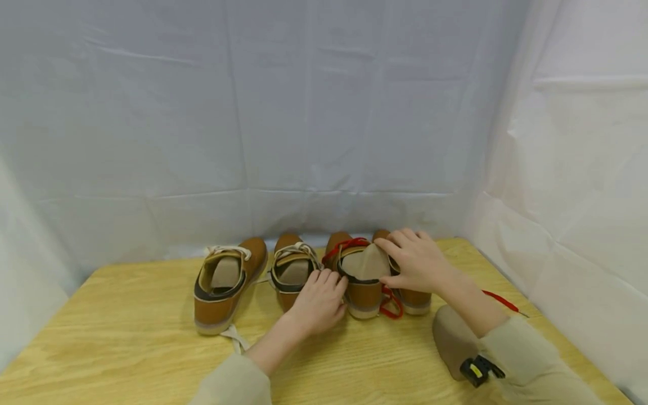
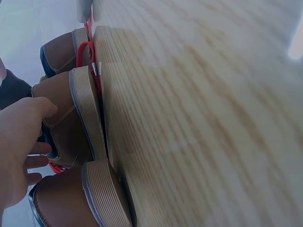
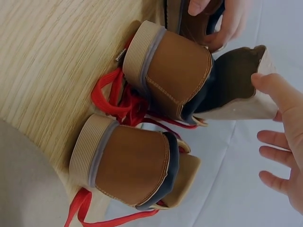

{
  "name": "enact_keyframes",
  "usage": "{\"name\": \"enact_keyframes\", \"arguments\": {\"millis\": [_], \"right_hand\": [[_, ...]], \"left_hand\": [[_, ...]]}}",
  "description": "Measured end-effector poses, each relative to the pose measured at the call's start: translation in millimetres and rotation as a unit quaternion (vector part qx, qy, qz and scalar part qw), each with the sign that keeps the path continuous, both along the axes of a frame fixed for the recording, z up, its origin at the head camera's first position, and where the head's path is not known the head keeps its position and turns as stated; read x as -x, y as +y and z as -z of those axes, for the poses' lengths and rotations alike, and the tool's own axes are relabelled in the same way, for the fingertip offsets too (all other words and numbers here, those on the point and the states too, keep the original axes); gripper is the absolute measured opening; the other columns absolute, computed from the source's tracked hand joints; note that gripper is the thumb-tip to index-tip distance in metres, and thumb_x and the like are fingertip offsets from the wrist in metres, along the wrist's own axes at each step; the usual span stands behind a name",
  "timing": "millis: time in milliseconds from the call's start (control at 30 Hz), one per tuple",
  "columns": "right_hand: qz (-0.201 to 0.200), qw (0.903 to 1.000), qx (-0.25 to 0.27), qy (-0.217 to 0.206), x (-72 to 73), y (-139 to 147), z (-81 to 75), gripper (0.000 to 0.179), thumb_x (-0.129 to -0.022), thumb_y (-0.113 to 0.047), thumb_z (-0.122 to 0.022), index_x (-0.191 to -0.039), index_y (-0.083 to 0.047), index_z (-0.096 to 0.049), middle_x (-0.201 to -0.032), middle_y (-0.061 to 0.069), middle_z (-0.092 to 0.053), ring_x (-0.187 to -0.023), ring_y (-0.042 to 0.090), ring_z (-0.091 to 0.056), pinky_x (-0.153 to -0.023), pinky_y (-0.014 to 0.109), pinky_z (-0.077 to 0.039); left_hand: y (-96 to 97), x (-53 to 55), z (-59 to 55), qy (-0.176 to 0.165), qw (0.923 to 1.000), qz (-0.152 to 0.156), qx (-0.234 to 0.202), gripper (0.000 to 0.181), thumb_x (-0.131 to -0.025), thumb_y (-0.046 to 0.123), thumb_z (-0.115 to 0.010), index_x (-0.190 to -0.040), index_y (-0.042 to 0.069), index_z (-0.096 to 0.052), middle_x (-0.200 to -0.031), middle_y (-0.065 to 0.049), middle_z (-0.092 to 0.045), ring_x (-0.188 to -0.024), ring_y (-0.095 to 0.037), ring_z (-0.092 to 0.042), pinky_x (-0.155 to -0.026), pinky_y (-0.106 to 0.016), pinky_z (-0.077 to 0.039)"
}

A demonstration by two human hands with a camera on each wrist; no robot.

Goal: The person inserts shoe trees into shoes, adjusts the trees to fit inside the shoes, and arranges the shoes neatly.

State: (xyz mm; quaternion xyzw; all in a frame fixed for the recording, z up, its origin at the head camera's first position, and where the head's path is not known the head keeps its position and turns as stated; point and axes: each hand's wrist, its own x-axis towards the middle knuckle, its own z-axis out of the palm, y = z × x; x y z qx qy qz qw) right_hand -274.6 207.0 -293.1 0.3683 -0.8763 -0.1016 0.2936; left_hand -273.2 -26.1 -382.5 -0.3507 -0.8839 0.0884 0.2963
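My right hand [image 1: 415,259] pinches the edge of a beige hollow shoe insert [image 3: 246,106] between thumb and fingers; its other fingers are spread. The insert sticks up out of a brown shoe [image 1: 361,295] with red laces, third from the left in the row. My left hand [image 1: 319,301] holds the left side of that shoe near the heel, its thumb lying against the brown leather in the left wrist view. Hidden by my right hand in part, another red-laced shoe [image 3: 132,165] stands to the right. Red laces [image 3: 118,97] lie looped between the two.
Two brown shoes with cream laces stand at left, one farthest out [image 1: 217,306] and one [image 1: 288,242] beside my left hand. Another beige insert [image 1: 453,334] lies on the wooden table [image 1: 126,337] under my right forearm. White sheeting [image 1: 268,112] hangs behind and at the sides.
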Motion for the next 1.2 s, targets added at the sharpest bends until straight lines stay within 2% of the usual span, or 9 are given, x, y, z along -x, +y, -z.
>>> {"name": "enact_keyframes", "arguments": {"millis": [133, 267, 433, 600, 1000, 1200], "right_hand": [[0.027, 0.9995, -0.014, 0.011, -2.2, -6.0, -0.2, 0.07, -0.07, -0.053, -0.072, -0.122, -0.009, -0.058, -0.105, 0.009, -0.057, -0.097, 0.029, -0.052, -0.074, 0.046, -0.044], [0.054, 0.9984, -0.015, 0.003, -4.2, -12.4, 1.5, 0.07, -0.07, -0.052, -0.072, -0.123, -0.008, -0.057, -0.107, 0.01, -0.056, -0.099, 0.03, -0.051, -0.075, 0.047, -0.044], [0.068, 0.9969, 0.016, -0.036, -6.1, -20.3, 6.1, 0.071, -0.07, -0.045, -0.076, -0.123, -0.002, -0.054, -0.11, 0.013, -0.055, -0.101, 0.032, -0.051, -0.079, 0.047, -0.044], [0.067, 0.9963, 0.039, -0.036, -6.9, -24.3, 9.1, 0.076, -0.066, -0.047, -0.079, -0.121, 0.0, -0.055, -0.109, 0.013, -0.056, -0.101, 0.033, -0.052, -0.083, 0.048, -0.044], [0.103, 0.9892, 0.092, -0.047, -7.9, -31.0, 12.9, 0.077, -0.061, -0.043, -0.083, -0.122, -0.006, -0.053, -0.104, 0.013, -0.057, -0.099, 0.034, -0.053, -0.076, 0.047, -0.044], [0.133, 0.9839, 0.098, -0.068, -8.4, -33.4, 10.5, 0.074, -0.062, -0.04, -0.084, -0.122, -0.008, -0.055, -0.103, 0.014, -0.056, -0.097, 0.034, -0.052, -0.074, 0.047, -0.044]], "left_hand": [[0.3, 0.5, 0.5, -0.002, 1.0, 0.001, -0.003, 0.047, -0.083, 0.04, -0.063, -0.116, 0.008, -0.059, -0.102, -0.007, -0.055, -0.097, -0.024, -0.048, -0.085, -0.038, -0.037], [0.3, 0.3, -0.1, -0.001, 1.0, 0.001, -0.003, 0.046, -0.082, 0.04, -0.064, -0.115, 0.008, -0.059, -0.101, -0.007, -0.055, -0.097, -0.024, -0.049, -0.085, -0.038, -0.037], [-0.4, -0.4, -1.5, 0.002, 1.0, 0.002, 0.002, 0.045, -0.083, 0.041, -0.063, -0.114, 0.008, -0.06, -0.101, -0.007, -0.055, -0.097, -0.024, -0.049, -0.085, -0.038, -0.038], [-0.9, -0.3, -1.8, 0.0, 1.0, 0.001, 0.005, 0.042, -0.083, 0.042, -0.062, -0.109, 0.009, -0.059, -0.099, -0.006, -0.054, -0.096, -0.024, -0.048, -0.085, -0.038, -0.038], [-0.4, 1.6, -2.4, 0.002, 1.0, 0.005, 0.003, 0.043, -0.083, 0.041, -0.063, -0.11, 0.008, -0.058, -0.099, -0.007, -0.054, -0.096, -0.024, -0.048, -0.086, -0.038, -0.038], [-0.3, 0.3, -2.0, -0.012, 0.9999, 0.0, 0.005, 0.048, -0.084, 0.042, -0.062, -0.118, 0.008, -0.058, -0.103, -0.007, -0.055, -0.098, -0.024, -0.049, -0.088, -0.039, -0.037]]}}
